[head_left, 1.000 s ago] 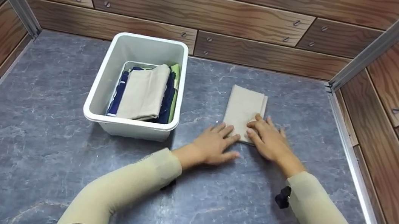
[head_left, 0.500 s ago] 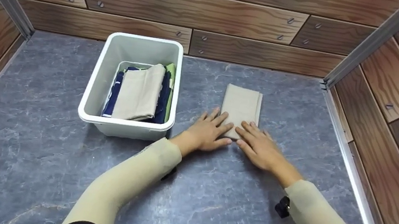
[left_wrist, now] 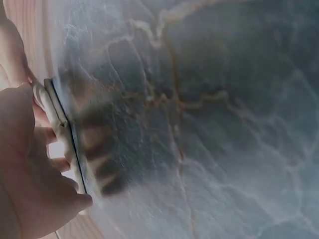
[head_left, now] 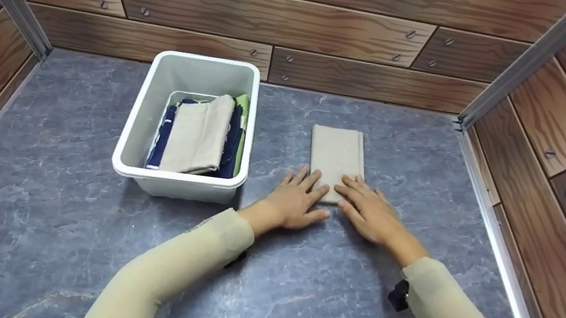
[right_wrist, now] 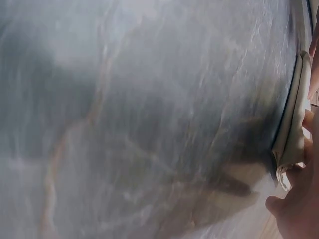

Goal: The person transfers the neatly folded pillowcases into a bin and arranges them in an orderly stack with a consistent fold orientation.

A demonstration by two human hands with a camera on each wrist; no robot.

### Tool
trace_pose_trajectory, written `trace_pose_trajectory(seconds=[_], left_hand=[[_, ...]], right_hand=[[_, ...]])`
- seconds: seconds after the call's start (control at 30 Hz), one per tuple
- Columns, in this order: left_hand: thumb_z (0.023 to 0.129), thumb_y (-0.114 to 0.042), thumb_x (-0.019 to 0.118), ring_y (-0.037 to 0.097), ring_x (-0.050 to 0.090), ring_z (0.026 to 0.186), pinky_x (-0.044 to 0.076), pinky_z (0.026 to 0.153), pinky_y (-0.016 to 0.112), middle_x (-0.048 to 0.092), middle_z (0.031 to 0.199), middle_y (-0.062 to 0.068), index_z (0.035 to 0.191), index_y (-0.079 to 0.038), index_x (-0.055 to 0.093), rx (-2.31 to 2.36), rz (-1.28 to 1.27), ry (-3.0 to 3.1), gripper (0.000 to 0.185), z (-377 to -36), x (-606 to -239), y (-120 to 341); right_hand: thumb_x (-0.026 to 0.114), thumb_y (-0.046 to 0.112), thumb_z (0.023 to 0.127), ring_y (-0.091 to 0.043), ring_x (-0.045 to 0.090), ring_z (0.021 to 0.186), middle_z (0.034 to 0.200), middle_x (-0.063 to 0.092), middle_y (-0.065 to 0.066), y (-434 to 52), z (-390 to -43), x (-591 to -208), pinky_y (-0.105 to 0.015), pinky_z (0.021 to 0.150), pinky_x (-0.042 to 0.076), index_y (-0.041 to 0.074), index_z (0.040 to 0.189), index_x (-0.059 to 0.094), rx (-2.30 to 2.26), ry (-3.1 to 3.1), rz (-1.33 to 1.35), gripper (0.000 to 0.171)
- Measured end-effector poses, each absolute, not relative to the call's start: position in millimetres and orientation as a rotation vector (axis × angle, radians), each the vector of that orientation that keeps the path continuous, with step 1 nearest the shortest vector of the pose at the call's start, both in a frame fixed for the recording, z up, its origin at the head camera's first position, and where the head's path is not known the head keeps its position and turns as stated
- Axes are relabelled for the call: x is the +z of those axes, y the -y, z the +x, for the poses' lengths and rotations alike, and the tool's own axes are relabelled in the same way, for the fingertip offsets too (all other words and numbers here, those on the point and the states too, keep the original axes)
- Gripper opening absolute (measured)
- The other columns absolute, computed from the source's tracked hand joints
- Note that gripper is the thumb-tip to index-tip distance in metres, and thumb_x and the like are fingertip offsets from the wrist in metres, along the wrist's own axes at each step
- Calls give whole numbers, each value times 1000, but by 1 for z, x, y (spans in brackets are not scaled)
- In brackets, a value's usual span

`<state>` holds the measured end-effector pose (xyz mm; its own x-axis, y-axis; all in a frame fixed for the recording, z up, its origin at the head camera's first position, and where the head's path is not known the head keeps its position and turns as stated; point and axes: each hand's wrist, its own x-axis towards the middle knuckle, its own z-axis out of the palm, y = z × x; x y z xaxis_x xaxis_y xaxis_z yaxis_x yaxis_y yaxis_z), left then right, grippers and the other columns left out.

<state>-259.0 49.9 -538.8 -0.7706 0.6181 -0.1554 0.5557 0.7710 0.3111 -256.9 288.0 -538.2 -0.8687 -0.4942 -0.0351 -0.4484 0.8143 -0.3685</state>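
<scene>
A beige cloth [head_left: 337, 152], folded into a flat rectangle, lies on the grey marbled table right of the bin. My left hand [head_left: 293, 202] rests with spread fingers at its near left corner. At the near right corner my right hand [head_left: 371, 213] lies with its fingers extended over the edge. The left wrist view shows the cloth's folded layers [left_wrist: 62, 124] edge-on beside the left fingers. In the right wrist view the cloth's edge [right_wrist: 293, 119] appears at the far right, with the right hand [right_wrist: 301, 199] against it.
Left of the hands stands a white plastic bin [head_left: 179, 177]. Inside it are another folded beige cloth [head_left: 197, 135], dark blue cloths [head_left: 160, 138] and a green one [head_left: 241, 137]. Wood-patterned walls [head_left: 273, 17] with metal corner posts enclose the table at the back and sides.
The beige cloth has turned slightly and now lies straighter. My right hand has shifted from its right side to its near edge, fingers flatter. The left hand stays at the near left corner.
</scene>
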Motion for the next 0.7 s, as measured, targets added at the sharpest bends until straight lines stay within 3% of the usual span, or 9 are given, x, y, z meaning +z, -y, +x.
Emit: trace_pose_trajectory(seconds=[0.13, 0.3, 0.4, 0.5, 0.57, 0.7], left_hand=[[102, -63, 26, 42, 9, 152, 15, 123, 54, 13, 166, 15, 157, -21, 34, 474, 894, -2722, 69, -261, -537, -52], [104, -54, 34, 46, 19, 148, 23, 120, 56, 19, 160, 29, 150, -17, 47, 819, 743, -2720, 59, -270, -529, -56], [105, -46, 37, 42, 31, 145, 29, 118, 52, 33, 155, 29, 146, -12, 51, 1205, 542, -2634, 55, -278, -521, -61], [105, -45, 39, 31, 44, 139, 34, 117, 43, 48, 149, 17, 144, -10, 51, 1630, 251, -2408, 54, -285, -514, -66], [104, -48, 39, 29, 51, 133, 40, 112, 43, 55, 143, 14, 146, -11, 49, 1865, 50, -2178, 56, -289, -510, -69], [99, -57, 41, 32, 47, 134, 46, 103, 55, 45, 151, 12, 150, -18, 43, 2069, -265, -1765, 64, -294, -504, -69]], right_hand=[[42, 39, 106, -39, 24, 149, 159, 36, -13, -285, -257, -536, -66, 117, 18, 12, 145, 52, -650, -2863, -749, 49], [41, 34, 107, -46, 32, 143, 154, 38, -25, -281, -266, -526, -64, 116, 24, 5, 140, 55, -843, -2888, -665, 47], [38, 34, 108, -46, 36, 140, 151, 40, -28, -278, -277, -517, -62, 116, 27, 1, 143, 51, -1002, -2881, -474, 49], [33, 38, 108, -43, 39, 139, 150, 40, -29, -275, -288, -507, -57, 115, 32, 0, 150, 38, -1272, -2697, -155, 57], [27, 43, 108, -42, 39, 139, 153, 36, -28, -275, -294, -503, -55, 113, 36, 3, 156, 24, -1481, -2469, 69, 63], [21, 52, 106, -41, 32, 144, 161, 17, -27, -278, -304, -497, -57, 110, 40, 15, 161, 3, -1724, -2063, 386, 69]])
